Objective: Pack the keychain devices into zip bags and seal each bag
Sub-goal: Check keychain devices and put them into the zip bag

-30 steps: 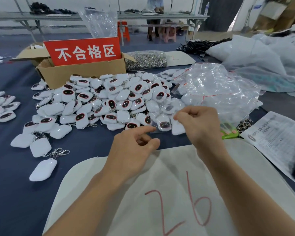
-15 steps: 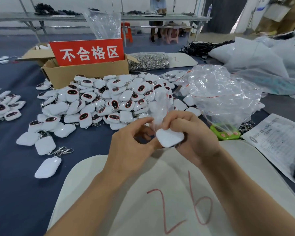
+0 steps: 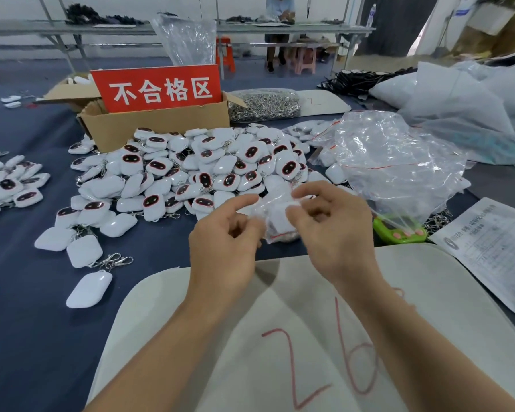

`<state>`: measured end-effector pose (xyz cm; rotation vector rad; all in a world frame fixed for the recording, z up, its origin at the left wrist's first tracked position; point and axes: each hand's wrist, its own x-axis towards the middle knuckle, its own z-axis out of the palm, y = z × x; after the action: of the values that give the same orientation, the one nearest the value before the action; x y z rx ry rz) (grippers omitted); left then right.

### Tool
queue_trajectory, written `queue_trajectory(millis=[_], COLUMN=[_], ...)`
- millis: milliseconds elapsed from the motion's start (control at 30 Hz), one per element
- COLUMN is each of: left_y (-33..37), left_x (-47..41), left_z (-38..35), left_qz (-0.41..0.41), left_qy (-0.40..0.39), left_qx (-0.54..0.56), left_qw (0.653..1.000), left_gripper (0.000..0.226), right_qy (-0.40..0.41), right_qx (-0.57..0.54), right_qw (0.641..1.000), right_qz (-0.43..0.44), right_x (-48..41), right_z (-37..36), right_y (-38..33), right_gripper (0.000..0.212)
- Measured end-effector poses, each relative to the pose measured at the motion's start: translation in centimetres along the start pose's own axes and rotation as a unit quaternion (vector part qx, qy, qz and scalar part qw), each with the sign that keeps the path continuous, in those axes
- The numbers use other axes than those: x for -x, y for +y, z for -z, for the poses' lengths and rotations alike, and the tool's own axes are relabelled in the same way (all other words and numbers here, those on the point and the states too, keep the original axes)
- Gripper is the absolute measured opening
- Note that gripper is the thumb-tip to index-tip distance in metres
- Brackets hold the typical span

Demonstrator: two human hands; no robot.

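Note:
A small clear zip bag [image 3: 277, 221] with a red seal line holds a white keychain device. It hangs between my hands above the table's near middle. My left hand [image 3: 226, 242] pinches its left side with curled fingers. My right hand [image 3: 330, 233] pinches its right side at the top. The bag is blurred, so its seal cannot be judged. Behind it lies a big pile of white keychain devices [image 3: 197, 171] with dark red-rimmed faces and metal clips.
A cardboard box [image 3: 149, 126] with a red sign stands behind the pile. A large crumpled clear bag [image 3: 399, 165] lies right, over a green device [image 3: 399, 233]. A white sack marked 26 [image 3: 309, 337] lies under my arms. Papers [image 3: 494, 248] at right; loose devices [image 3: 9, 185] at left.
The white device that my right hand held bare half a second ago now sits inside the small zip bag. Both hands have lifted slightly and hold the bag by its sides.

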<state>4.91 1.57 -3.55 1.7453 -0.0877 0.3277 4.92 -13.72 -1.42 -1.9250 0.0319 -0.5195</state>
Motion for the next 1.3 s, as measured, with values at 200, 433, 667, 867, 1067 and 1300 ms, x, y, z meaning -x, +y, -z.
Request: queue_trajectory(millis=[200, 433, 667, 867, 1067, 1300], left_y=[0.6, 1.2, 0.0, -0.2, 0.9, 0.7], left_x=[0.6, 2.1, 1.4, 1.0, 1.3, 1.5], left_z=[0.2, -0.6, -0.6, -0.4, -0.3, -0.3], left_qz=[-0.06, -0.152, -0.07, -0.052, -0.069, -0.093], left_qy=[-0.035, -0.086, -0.071, -0.052, -0.056, -0.089], left_qx=[-0.003, -0.024, -0.13, -0.146, -0.114, -0.163], left_qw=[0.998, 0.984, 0.987, 0.987, 0.99, 0.978], left_gripper=[0.025, 0.026, 0.023, 0.017, 0.018, 0.011], right_qy=[-0.011, 0.089, 0.053, 0.001, -0.017, -0.138], right_qx=[0.152, 0.368, -0.022, -0.106, -0.239, -0.136], right_qw=[0.988, 0.923, 0.982, 0.978, 0.952, 0.974], right_qz=[0.026, 0.074, -0.179, -0.181, -0.191, -0.116], right_x=[1.1, 0.1, -2.2, -2.9, -2.9, -3.1], right_z=[-1.1, -0.3, 1.8, 2.3, 1.9, 3.7], right_y=[-0.7, -0.9, 0.3, 1.2, 1.2, 1.6], right_gripper=[0.025, 0.042, 0.029, 0.031, 0.024, 0.048])
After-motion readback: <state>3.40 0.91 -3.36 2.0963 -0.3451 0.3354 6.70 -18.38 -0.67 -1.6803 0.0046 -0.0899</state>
